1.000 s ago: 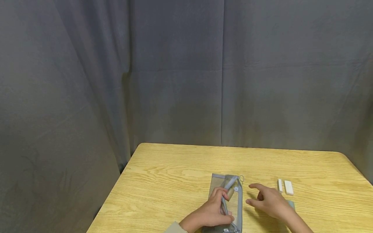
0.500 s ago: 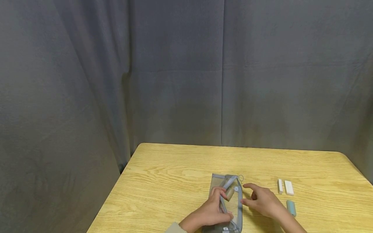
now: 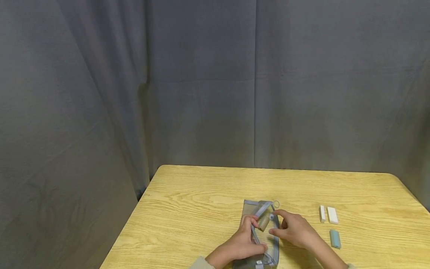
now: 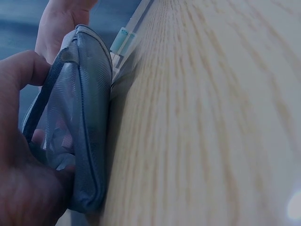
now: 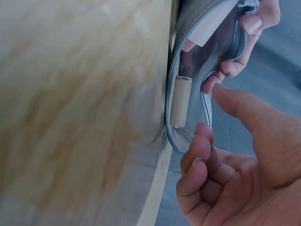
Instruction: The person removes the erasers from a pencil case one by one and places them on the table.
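A grey mesh zip pouch (image 3: 276,244) lies on the table with its zipped mouth spread apart. My left hand (image 3: 240,243) grips the mouth's edge, fingers toward the far end and thumb toward the near end. Inside, a tan block (image 3: 263,223) shows through the opening; the right wrist view also shows a white block (image 5: 211,23) deeper in, with a small pink part under it. My right hand (image 3: 295,229) is at the pouch's right edge, thumb and index finger apart, other fingers loosely bent, nothing between them.
Right of my right hand lie a narrow white block (image 3: 322,214), a wider white block (image 3: 332,215) and a teal block (image 3: 335,239). A ring (image 3: 276,204) hangs at the pouch's far corner. Behind the wooden table (image 3: 201,186) hangs a grey curtain (image 3: 201,93).
My right hand has moved left from beside the blocks to the pouch's edge, uncovering the teal block. My left hand keeps its grip, and the tan block shows more fully.
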`<state>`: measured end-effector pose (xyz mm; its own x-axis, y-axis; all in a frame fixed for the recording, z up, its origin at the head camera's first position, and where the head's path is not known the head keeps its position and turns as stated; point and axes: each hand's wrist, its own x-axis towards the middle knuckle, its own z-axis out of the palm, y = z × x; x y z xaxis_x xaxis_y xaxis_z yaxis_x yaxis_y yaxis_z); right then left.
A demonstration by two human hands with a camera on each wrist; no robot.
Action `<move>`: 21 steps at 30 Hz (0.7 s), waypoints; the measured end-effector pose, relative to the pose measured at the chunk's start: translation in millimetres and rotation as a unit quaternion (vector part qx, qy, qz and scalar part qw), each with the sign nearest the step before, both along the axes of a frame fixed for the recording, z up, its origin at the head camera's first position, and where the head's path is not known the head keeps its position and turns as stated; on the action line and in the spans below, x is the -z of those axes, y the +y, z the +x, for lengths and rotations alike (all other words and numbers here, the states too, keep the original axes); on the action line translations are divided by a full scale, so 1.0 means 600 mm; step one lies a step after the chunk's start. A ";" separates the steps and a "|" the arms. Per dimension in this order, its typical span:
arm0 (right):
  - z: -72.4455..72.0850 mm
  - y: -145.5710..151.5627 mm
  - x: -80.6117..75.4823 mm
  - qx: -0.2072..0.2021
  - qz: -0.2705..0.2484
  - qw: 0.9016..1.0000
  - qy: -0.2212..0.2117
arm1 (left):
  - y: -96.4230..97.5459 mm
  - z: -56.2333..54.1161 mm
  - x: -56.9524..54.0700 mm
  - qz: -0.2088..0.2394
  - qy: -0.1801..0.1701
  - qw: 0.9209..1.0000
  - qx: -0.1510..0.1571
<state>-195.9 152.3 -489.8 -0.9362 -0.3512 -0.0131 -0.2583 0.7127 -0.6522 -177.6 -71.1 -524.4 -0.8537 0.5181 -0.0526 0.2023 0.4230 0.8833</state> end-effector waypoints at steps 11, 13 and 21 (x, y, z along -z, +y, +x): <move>-0.007 -0.013 0.000 -0.016 -0.006 1.000 -0.016 | 0.001 0.003 0.004 -0.013 -0.004 1.000 -0.010; -0.008 -0.014 0.000 -0.016 -0.003 1.000 -0.012 | 0.001 0.003 0.004 -0.011 -0.003 1.000 -0.015; -0.014 -0.018 0.004 -0.034 -0.003 0.999 -0.006 | 0.003 0.001 0.002 -0.006 0.003 1.000 -0.021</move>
<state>-204.5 141.8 -492.4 -0.9101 -0.4137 -0.0222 -0.2973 0.6896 -0.6604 -177.3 -69.6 -525.8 -0.8745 0.4820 -0.0537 0.1894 0.4414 0.8771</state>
